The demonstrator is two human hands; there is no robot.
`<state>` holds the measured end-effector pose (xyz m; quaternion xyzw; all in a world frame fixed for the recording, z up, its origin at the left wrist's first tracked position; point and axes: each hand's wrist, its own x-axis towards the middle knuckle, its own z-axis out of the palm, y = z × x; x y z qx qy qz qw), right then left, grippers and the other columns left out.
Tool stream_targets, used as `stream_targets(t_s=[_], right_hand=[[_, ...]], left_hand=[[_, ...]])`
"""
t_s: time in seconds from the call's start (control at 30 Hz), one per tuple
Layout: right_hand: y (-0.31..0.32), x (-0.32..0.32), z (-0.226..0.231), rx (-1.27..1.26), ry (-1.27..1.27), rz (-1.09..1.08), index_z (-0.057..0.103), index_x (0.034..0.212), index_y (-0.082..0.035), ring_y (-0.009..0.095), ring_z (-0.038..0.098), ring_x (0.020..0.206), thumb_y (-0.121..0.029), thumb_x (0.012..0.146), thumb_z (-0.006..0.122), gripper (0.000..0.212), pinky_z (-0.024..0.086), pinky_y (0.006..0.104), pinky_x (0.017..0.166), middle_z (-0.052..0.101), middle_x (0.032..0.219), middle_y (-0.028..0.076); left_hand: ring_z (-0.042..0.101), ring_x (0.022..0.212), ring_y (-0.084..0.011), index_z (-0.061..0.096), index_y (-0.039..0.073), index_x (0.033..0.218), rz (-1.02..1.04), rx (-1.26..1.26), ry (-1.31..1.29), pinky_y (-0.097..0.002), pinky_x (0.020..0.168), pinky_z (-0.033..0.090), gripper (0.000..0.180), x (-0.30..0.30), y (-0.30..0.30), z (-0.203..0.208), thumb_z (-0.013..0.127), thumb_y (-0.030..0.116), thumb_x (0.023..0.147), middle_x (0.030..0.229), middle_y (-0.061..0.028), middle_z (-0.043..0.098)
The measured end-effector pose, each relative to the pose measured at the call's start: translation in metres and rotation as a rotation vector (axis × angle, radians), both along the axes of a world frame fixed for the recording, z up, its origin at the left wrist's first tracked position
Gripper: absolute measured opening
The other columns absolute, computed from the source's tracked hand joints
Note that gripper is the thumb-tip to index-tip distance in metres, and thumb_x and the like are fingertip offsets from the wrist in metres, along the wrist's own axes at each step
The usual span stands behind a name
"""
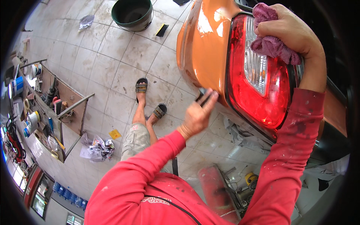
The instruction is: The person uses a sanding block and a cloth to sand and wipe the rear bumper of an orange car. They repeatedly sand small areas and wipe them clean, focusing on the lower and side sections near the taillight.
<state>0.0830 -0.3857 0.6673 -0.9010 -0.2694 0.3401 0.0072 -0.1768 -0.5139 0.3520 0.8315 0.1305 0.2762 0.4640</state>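
One purple cloth [273,47] clutched in right hand [288,30], partly hiding taillight [258,80]; left hand [196,116], grip unclear; bucket [135,26] beyond.

Tiled flr [108,82] is found stained; dk green bucket [138,26], plastic bag [96,150] & yellow pkt [115,134] are noted on it. Framed stand [70,85] at L is seen loaded w/ tubs [33,118].

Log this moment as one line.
right hand: gripping purple cloth at tail light | left hand: fingers at orange panel edge
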Motion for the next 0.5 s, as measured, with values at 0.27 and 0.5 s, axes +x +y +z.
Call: stream_targets(t_s=[0.27, 0.5], right_hand=[[-0.038, 0.055, -0.04, 0.35, 0.142, 0.272, 0.075, 0.087, 0.006, 0.013, 0.066, 0.064, -0.016, 0.081, 0.076, 0.023, 0.055, 0.0356, 0.064, 0.069, 0.072, 0.007], [-0.005, 0.0, -0.008, 0.022, -0.085, 0.079, 0.079, 0.08, 0.001, 0.015, 0.071, 0.06, -0.009, 0.082, 0.077, 0.011, 0.055, 0.0323, 0.054, 0.077, 0.074, 0.01]], left_hand=[[0.057, 0.149, -0.0413, 0.051, -0.004, 0.16, 0.028, -0.201, 0.07, -0.0583, 0.123, 0.043, 0.069, -0.006, -0.028, 0.033, 0.064, -0.009, 0.092, 0.155, -0.0264, 0.062], [0.054, 0.151, -0.039, 0.05, -0.004, 0.161, 0.125, -0.182, 0.072, -0.0522, 0.125, 0.043, 0.063, 0.025, 0.02, 0.016, 0.064, -0.004, 0.099, 0.156, -0.0227, 0.062]])
